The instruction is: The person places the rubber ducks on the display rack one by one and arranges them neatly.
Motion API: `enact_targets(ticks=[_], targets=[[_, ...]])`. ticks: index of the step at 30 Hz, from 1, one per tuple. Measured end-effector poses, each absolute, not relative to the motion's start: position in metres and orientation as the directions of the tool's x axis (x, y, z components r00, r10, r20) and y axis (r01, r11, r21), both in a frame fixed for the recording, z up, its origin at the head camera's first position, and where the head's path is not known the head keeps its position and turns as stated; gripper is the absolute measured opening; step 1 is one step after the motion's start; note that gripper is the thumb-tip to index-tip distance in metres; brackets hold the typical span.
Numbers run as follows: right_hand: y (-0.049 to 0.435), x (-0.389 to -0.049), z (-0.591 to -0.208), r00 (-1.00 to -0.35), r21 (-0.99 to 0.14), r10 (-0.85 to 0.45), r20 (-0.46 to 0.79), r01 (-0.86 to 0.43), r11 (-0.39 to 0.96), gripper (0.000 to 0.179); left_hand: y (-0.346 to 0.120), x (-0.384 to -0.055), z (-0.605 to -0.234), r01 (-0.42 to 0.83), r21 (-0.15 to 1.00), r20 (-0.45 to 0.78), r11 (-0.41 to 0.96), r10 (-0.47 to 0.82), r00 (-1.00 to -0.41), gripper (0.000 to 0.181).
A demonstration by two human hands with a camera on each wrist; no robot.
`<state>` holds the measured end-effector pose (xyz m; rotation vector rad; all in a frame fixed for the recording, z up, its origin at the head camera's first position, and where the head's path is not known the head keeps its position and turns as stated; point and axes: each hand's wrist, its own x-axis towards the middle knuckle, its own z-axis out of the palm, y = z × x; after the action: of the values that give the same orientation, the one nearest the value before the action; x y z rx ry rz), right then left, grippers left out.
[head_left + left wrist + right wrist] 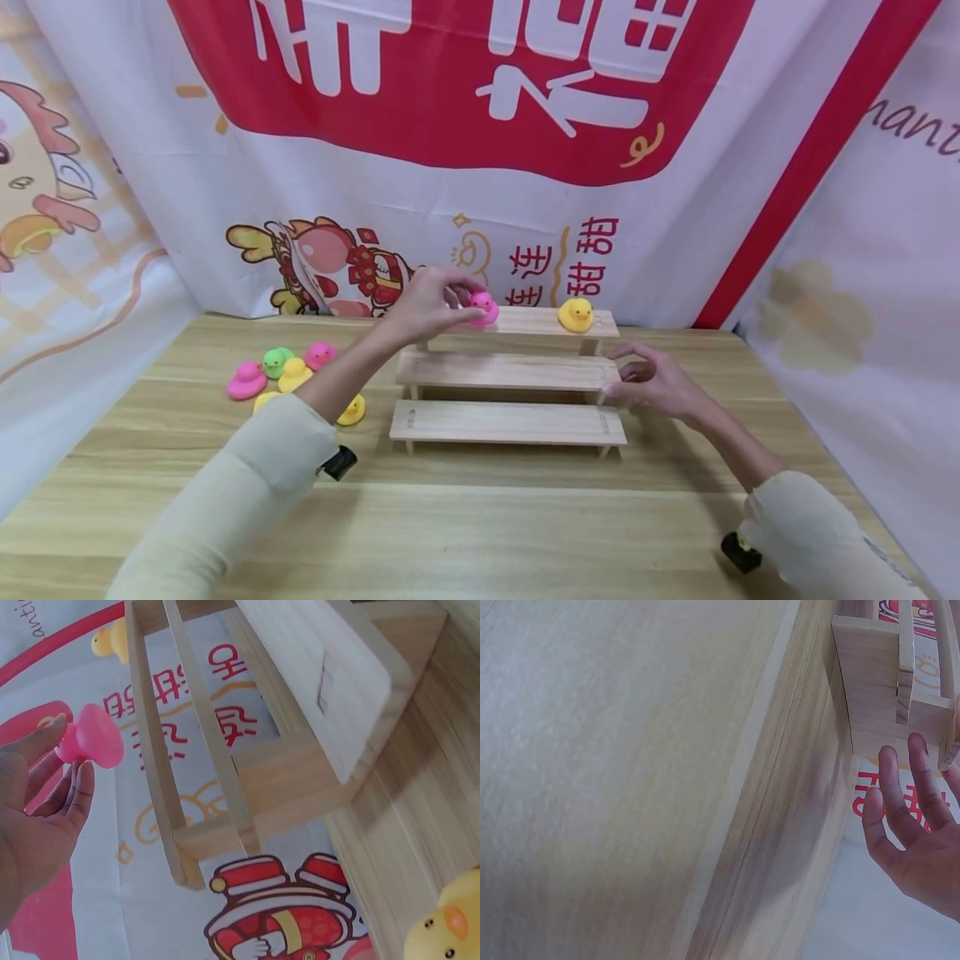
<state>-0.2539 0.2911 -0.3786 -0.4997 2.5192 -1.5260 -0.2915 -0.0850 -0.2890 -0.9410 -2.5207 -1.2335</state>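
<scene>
My left hand (437,302) pinches a pink rubber duck (483,309) between thumb and fingers, at the left part of the top step. In the left wrist view the duck's flat base (107,736) faces the wooden rack, with a gap between them. The rack (506,422) is pale wood with three steps. A yellow rubber duck (576,316) sits near the right end of its top step. Beside the right end of the middle step is my right hand (651,382). In the right wrist view, that hand's fingers (891,780) are spread and loosely bent along the rack's side.
Left of the rack, several ducks stand grouped on the wooden table (480,533): pink (247,380), green (277,362) and yellow (295,375) ones, partly behind my left forearm. A printed cloth (420,200) hangs close behind the rack, with more cloth at both sides.
</scene>
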Motion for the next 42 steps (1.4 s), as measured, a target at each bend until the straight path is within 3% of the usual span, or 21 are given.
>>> enact_targets(ticks=[21, 42], targets=[[0.291, -0.255, -0.378, -0.934, -0.883, -0.356, 0.026, -0.188, 0.430, 0.050, -0.049, -0.302, -0.296, 0.563, 0.678, 0.331, 0.473, 0.487, -0.808, 0.035], [0.291, -0.255, -0.377, -0.938, -0.880, -0.346, 0.012, -0.175, 0.442, 0.054, -0.032, -0.310, -0.308, 0.583, 0.667, 0.366, 0.464, 0.478, -0.799, 0.036]])
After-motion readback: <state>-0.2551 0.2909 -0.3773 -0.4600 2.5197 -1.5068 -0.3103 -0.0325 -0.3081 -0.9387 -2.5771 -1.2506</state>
